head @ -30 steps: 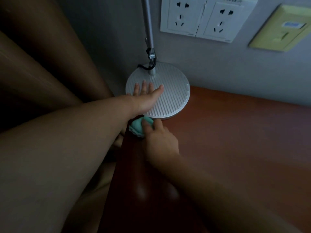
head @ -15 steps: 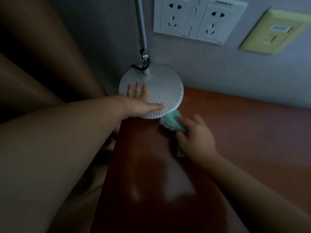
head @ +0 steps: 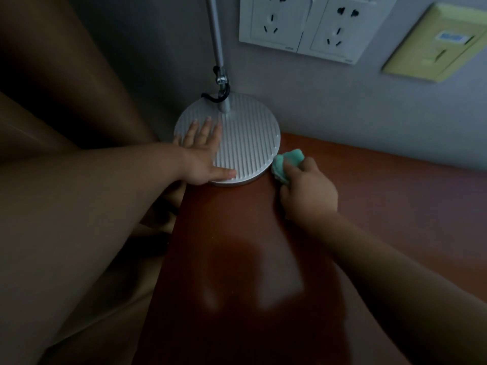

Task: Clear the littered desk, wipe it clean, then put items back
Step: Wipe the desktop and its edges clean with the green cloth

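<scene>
Wiping at the right rim of the lamp base (head: pixel 247 143), my right hand (head: pixel 308 191) is curled around a bunched teal cloth (head: pixel 287 160). The cloth touches the base edge and rests on the red-brown desk (head: pixel 382 206). My left hand (head: pixel 203 154) lies flat on the ribbed base, fingers straight and spread, thumb out toward the near rim, holding nothing.

Risks noted:
- The base stands at the desk's far left corner, its left side seemingly at or past the desk edge. A hard push from the cloth could slide it that way unless my left hand presses firmly.
- Any shift could sway the upright pole (head: pixel 216 35) and strain the black cord (head: pixel 213 97) at its foot.
- I cannot tell whether the cloth is damp. If it is, it belongs well away from the outlets above.

Count: one lamp base with one pole, one cord, one cloth, two socket plates (head: pixel 274 19), one yellow wall plate (head: pixel 432 43), two hands.
</scene>
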A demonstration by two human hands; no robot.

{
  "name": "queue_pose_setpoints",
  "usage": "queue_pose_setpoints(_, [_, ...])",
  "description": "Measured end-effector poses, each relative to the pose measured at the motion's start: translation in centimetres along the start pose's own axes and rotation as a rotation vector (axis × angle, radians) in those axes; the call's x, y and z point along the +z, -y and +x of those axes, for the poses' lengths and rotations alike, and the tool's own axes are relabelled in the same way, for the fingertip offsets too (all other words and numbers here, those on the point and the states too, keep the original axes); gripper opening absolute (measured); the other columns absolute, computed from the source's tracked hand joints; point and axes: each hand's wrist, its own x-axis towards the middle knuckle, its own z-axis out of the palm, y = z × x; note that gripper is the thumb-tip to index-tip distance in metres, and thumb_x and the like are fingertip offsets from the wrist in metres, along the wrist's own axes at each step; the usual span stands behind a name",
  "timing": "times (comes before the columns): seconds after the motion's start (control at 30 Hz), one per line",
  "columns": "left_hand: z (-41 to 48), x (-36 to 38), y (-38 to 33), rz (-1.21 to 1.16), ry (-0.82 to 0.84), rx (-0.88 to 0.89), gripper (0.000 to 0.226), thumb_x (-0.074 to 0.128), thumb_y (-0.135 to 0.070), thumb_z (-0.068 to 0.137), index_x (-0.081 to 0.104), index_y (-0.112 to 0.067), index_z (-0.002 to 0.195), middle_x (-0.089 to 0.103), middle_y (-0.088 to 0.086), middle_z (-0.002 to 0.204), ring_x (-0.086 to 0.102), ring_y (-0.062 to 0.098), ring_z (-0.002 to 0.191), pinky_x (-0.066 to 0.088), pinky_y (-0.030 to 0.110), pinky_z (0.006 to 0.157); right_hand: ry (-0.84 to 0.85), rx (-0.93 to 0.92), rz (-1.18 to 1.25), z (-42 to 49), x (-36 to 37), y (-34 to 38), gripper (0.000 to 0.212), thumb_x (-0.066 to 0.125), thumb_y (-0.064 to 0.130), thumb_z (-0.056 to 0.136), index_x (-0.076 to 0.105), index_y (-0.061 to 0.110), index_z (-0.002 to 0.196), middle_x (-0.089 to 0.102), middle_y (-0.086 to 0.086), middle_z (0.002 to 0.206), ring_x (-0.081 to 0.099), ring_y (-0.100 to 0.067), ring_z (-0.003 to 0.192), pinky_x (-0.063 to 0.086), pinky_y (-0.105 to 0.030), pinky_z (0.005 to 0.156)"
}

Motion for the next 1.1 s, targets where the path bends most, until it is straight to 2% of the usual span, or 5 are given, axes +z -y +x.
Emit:
queue_pose_setpoints(0.5, [0.4, -0.3, 0.5, 0.057, 0.006, -0.002, 0.107, 0.045, -0.068, 0.082, -0.031, -0.024, 0.142, -0.038, -0.001, 0.149, -0.031, 0.021, 0.139, -0.011, 0.044, 0.114, 0.126, -0.252, 0.109, -5.2, 2.6, 10.1, 0.040, 0.044, 0.010, 0.092, 0.044, -0.002, 0.130, 0.044, -0.015, 0.121, 0.054, -0.036, 0.097, 0.037, -0.035, 0.064])
queue_pose_setpoints(0.67, [0.0, -0.6, 0.4, 0.028, 0.027, 0.002, 0.106, 0.045, -0.068, 0.082, -0.031, -0.026, 0.142, -0.038, -0.003, 0.149, -0.032, 0.020, 0.138, -0.012, 0.043, 0.113, 0.267, -0.505, 0.256, -3.9, 3.5, 14.1, 0.036, 0.048, 0.021, 0.094, 0.056, 0.012, 0.128, 0.046, -0.012, 0.125, 0.053, -0.032, 0.104, 0.042, -0.032, 0.075])
queue_pose_setpoints(0.8, [0.0, -0.7, 0.8, 0.039, 0.012, 0.031, 0.105, 0.047, -0.066, 0.082, -0.029, -0.027, 0.143, -0.037, -0.004, 0.149, -0.030, 0.018, 0.139, -0.011, 0.041, 0.114, 0.173, -0.719, 0.422, -5.9, 1.7, 10.8, 0.037, 0.054, 0.022, 0.084, 0.065, 0.018, 0.119, 0.052, -0.012, 0.096, 0.055, -0.033, 0.079, 0.040, -0.028, 0.060])
queue_pose_setpoints(0.93, [0.2, -0.5, 1.2, 0.045, -0.020, 0.065, 0.105, 0.050, -0.063, 0.083, -0.026, -0.026, 0.144, -0.034, -0.004, 0.151, -0.029, 0.017, 0.139, -0.009, 0.040, 0.114, -0.117, -0.583, 0.211, -5.1, 0.7, 2.2, 0.040, 0.045, 0.034, 0.076, 0.071, 0.025, 0.105, 0.054, -0.004, 0.078, 0.056, -0.026, 0.062, 0.040, -0.021, 0.046])
queue_pose_setpoints(1.1, [0.7, -0.7, 1.9, 0.045, 0.021, 0.078, 0.107, 0.050, -0.066, 0.080, -0.030, -0.029, 0.141, -0.038, -0.005, 0.149, -0.033, 0.016, 0.137, -0.010, 0.041, 0.115, -0.153, -0.268, 0.049, 1.2, 0.0, -3.3, 0.039, 0.045, 0.029, 0.078, 0.072, 0.026, 0.106, 0.055, -0.012, 0.085, 0.060, -0.034, 0.073, 0.048, -0.030, 0.053])
